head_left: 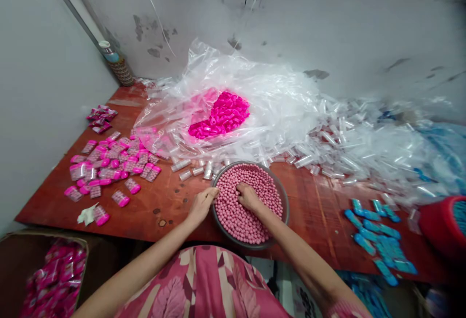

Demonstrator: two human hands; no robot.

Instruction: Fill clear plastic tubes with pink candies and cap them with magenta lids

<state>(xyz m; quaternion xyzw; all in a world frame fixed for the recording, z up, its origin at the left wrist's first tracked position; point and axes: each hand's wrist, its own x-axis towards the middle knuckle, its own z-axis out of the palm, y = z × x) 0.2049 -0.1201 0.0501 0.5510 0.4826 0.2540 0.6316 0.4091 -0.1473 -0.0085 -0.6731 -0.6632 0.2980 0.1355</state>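
A grey round bowl (pixel 286 211) full of pink beads (pixel 247 225) sits at the table's front edge. My left hand (pixel 204 204) is at the bowl's left rim, its fingers closed near the edge; what they hold is too small to make out. My right hand (pixel 248 196) reaches into the beads, fingertips down and partly hidden among them. Just behind the bowl lie clear plastic tubes (pixel 208 170). Beyond them, a large clear bag (pixel 276 104) lies open around bright pink caps (pixel 227 114).
Pink-capped bead containers (pixel 120 158) cover the left of the red-brown table (pixel 145 216). Blue containers (pixel 382 235) and a red tub (pixel 437 228) are at the right. More clear tubes (pixel 335 138) are piled at the back right. A box (pixel 86 264) of pink packets stands lower left.
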